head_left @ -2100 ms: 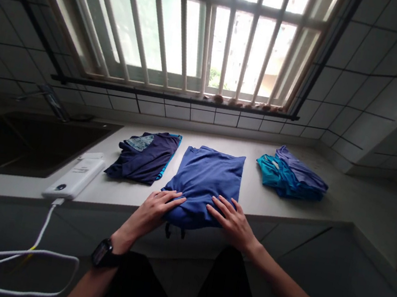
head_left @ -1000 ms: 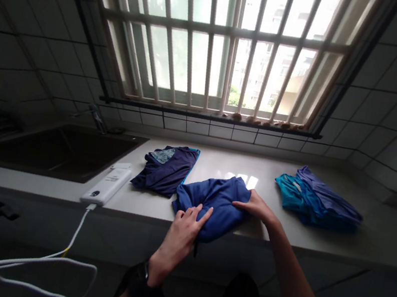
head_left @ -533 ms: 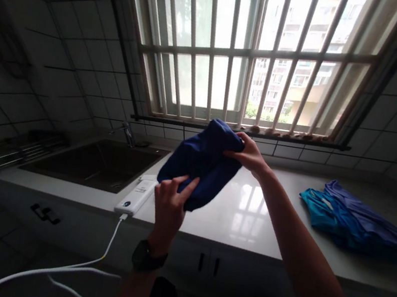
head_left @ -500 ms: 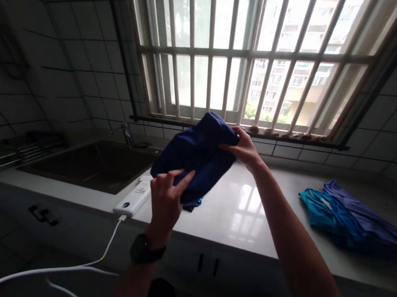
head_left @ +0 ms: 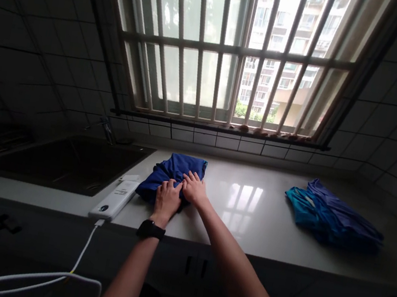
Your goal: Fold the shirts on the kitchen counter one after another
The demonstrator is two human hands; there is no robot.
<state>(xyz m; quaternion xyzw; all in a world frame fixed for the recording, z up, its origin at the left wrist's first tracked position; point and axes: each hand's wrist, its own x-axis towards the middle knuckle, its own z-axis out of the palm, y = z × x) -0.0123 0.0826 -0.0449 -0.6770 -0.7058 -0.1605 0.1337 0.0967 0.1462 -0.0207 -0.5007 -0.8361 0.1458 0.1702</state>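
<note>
The blue garment (head_left: 176, 167) is set on the white counter (head_left: 245, 235), left of centre, just beside the white device (head_left: 113, 200) and well apart from the teal-and-purple clothes (head_left: 331, 216). It is pressed from above by both hands: the right hand (head_left: 195, 188) is laid on the near right part, fingers spread; the left hand (head_left: 167, 199) is bent over the near edge, and whether cloth is pinched there cannot be told. For a neat settle, the cloth is best smoothed outward from the middle with flat palms, edges squared gently rather than tugged, so that no layer is dragged askew. The left corner is better kept off the device and its cable (head_left: 81, 253). The near edge and the left fingertips are partly covered by the hands. What is lying underneath is hidden; only a thin light-blue strip (head_left: 206, 163) is shown at the right edge. Sink (head_left: 67, 162) detail is lost in shadow; the cable is cut off at the bottom.
</note>
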